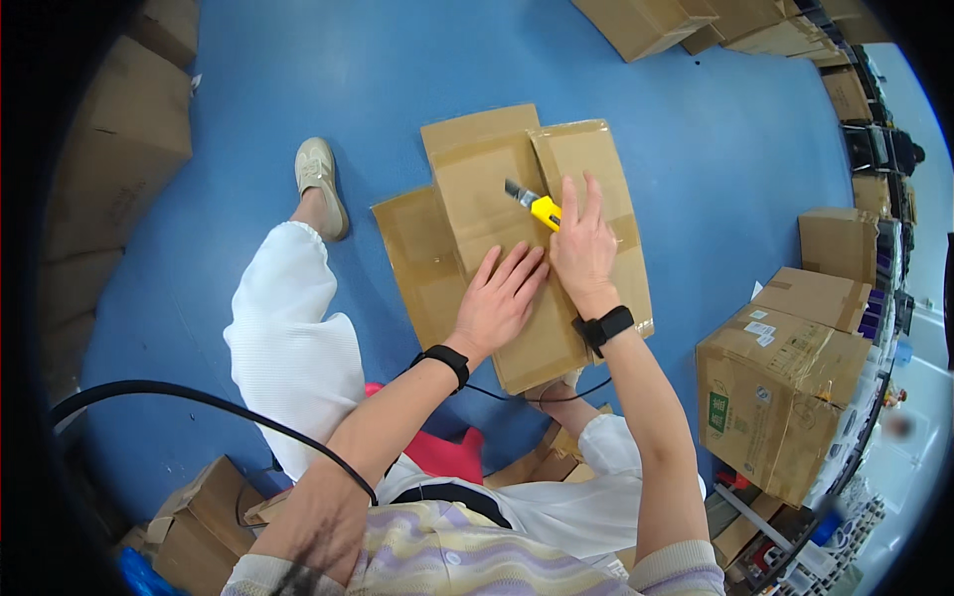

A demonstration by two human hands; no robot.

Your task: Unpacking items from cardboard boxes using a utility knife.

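Flattened cardboard (484,164), a box with its flaps spread, lies in front of me above the blue floor. My left hand (500,301) rests palm down on its middle, fingers stretched out. My right hand (584,248) is on the right part of the cardboard and holds a yellow box cutter (546,212). The cutter's blade is out and points to the upper left, over the middle panel. Two of my right fingers stretch forward past the cutter; the palm hides its rear end. Each wrist wears a black band.
Stacked cartons (119,149) stand along the left edge. A large carton (775,387) with labels is on the right, near crowded shelves. More boxes (646,25) sit at the top right. A black cable (219,402) crosses my left arm; something red (447,452) is between my legs.
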